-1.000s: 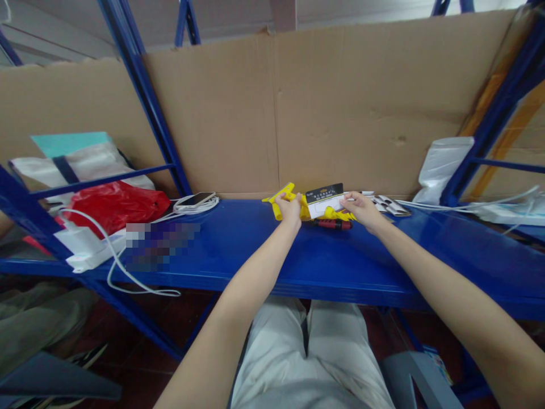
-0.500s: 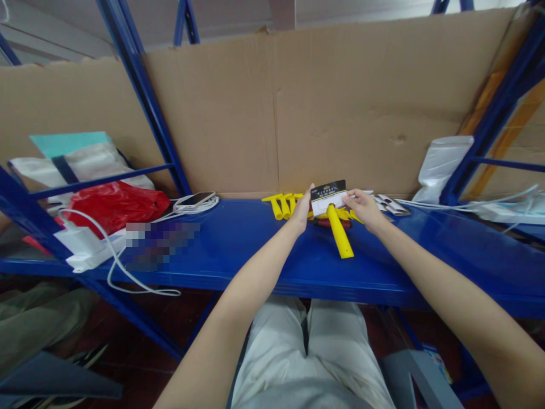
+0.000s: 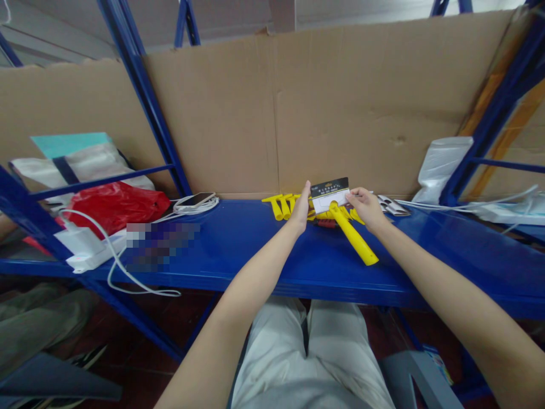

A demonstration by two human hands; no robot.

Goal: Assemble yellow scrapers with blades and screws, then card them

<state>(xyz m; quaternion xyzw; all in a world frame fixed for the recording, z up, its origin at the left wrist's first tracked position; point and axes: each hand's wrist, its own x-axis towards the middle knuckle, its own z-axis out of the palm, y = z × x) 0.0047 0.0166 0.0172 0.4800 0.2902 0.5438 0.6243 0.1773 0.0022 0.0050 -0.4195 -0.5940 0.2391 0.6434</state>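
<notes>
A black-and-white packaging card [image 3: 321,196] is held up over the blue table, with a yellow tool handle [image 3: 354,237] sloping down to the right from its lower edge. The handle's upper end meets the card; whatever sits behind the card is hidden. My right hand [image 3: 366,207] pinches the card's right edge between thumb and fingers. Along the card's left edge, my left hand [image 3: 301,210] is open with its fingers stretched upward; whether it touches the card I cannot tell. Behind my hands lie several yellow T-shaped handles [image 3: 278,209] and a dark red object [image 3: 326,224].
A phone [image 3: 198,199] rests beside a coiled white cable. At the left are a red plastic bag [image 3: 119,205] and a white power strip [image 3: 91,255] with a looping cord. Cardboard [image 3: 213,113] backs the blue shelf table [image 3: 230,238]. A white pouch [image 3: 445,167] leans at the right.
The yellow handle has swung to the right, its lower end now farther from my left hand. The card has shifted slightly, and my left fingers look straighter beside it.
</notes>
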